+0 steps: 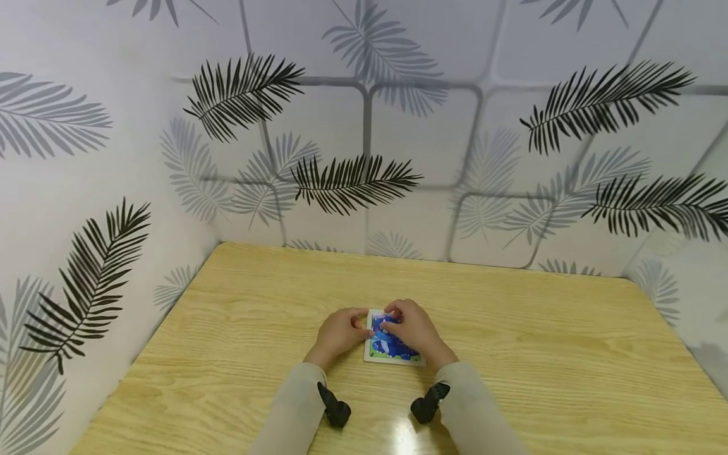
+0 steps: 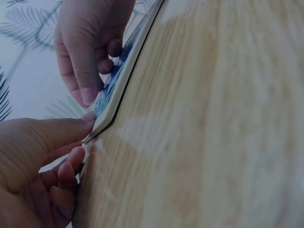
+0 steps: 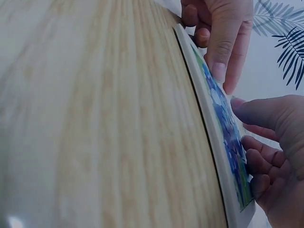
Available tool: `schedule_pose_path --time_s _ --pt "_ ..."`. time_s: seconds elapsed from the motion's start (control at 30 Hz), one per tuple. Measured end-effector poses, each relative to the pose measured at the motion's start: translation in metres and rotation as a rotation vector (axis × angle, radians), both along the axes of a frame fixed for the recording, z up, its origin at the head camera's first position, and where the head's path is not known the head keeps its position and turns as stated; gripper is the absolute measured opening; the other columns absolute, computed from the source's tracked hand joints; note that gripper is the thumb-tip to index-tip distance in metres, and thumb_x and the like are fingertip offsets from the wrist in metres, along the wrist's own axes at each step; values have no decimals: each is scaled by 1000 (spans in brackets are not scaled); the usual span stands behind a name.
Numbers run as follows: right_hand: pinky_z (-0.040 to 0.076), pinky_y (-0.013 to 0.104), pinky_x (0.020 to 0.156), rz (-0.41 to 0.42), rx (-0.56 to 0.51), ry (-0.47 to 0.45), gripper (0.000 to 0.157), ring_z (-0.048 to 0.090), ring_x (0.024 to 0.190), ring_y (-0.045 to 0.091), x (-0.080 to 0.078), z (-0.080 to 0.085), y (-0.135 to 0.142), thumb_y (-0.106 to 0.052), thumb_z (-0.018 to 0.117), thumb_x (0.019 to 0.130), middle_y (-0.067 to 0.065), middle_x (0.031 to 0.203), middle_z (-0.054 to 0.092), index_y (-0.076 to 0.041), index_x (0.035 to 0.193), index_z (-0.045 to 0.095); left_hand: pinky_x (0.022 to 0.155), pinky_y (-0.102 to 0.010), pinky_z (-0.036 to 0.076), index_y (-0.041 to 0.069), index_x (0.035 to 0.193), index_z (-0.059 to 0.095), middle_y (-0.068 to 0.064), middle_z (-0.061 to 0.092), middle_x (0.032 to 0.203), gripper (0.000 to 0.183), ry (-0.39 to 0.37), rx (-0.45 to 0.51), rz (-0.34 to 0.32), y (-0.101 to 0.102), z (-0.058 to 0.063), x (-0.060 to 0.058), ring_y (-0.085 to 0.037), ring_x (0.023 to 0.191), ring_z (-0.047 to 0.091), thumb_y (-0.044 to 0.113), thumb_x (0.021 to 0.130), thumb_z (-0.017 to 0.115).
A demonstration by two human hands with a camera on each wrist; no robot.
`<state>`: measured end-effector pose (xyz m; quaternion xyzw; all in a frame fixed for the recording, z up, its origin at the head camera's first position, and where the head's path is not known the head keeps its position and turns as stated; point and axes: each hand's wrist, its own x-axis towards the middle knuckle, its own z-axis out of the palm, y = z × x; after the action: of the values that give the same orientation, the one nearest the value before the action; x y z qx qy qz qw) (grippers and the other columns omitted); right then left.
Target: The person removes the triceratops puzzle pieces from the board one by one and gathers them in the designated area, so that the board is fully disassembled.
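A small flat board (image 1: 366,355) with a white border and a mostly blue cartoon picture (image 1: 395,346) with green along its near edge lies on the wooden table. My left hand (image 1: 339,332) holds its left side, thumb on the picture's edge and index finger at the far left corner. From the right, my right hand (image 1: 414,325) reaches over the picture, thumb and index fingertips at its upper left part. In the right wrist view its other fingers (image 3: 259,161) curl against the picture. I cannot tell whether a piece sits between the right thumb and index finger.
The wooden table (image 1: 512,328) spreads out on every side of the board. Behind it and to the left stands a white wall (image 1: 421,139) with dark and grey leaf prints. Black wrist cameras (image 1: 337,412) are strapped over both pale sleeves (image 1: 292,411).
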<state>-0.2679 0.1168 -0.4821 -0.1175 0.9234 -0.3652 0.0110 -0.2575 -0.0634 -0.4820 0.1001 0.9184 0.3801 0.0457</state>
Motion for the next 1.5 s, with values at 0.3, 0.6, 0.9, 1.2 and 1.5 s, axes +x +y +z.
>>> schedule_pose_path --time_s 0.3,0.6,0.9,1.2,1.5 --pt "44 37 73 18 68 -27 21 49 75 17 -4 -1 -3 -18 74 83 3 87 52 -14 103 68 60 -26 34 8 127 62 4 51 69 50 -28 9 1 0 1 -1 -11 60 43 23 81 75" --pt "43 39 74 39 102 -79 19 47 76 19 -3 7 -4 -17 71 85 4 89 49 -14 103 65 61 -27 34 9 127 62 3 51 70 50 -36 -6 -9 1 2 -2 -12 62 43 24 81 75" --pt "42 38 73 42 115 -123 19 47 76 20 -2 11 -7 -17 70 87 6 90 48 -13 104 63 60 -26 33 7 129 60 3 49 69 54 -36 -22 -66 -3 4 -2 -11 60 42 23 81 76" --pt "39 35 71 40 77 -136 24 46 78 20 -2 10 -6 -17 73 84 5 89 46 -11 104 62 60 -27 30 7 139 48 1 40 74 73 -100 -35 -205 -8 11 -3 -14 64 36 25 76 80" --pt "40 35 73 40 73 -167 22 46 79 20 -3 11 -8 -18 73 84 6 90 44 -12 100 60 58 -26 28 9 140 48 -1 37 76 74 -115 -44 -217 -9 11 -3 -15 64 34 25 76 81"
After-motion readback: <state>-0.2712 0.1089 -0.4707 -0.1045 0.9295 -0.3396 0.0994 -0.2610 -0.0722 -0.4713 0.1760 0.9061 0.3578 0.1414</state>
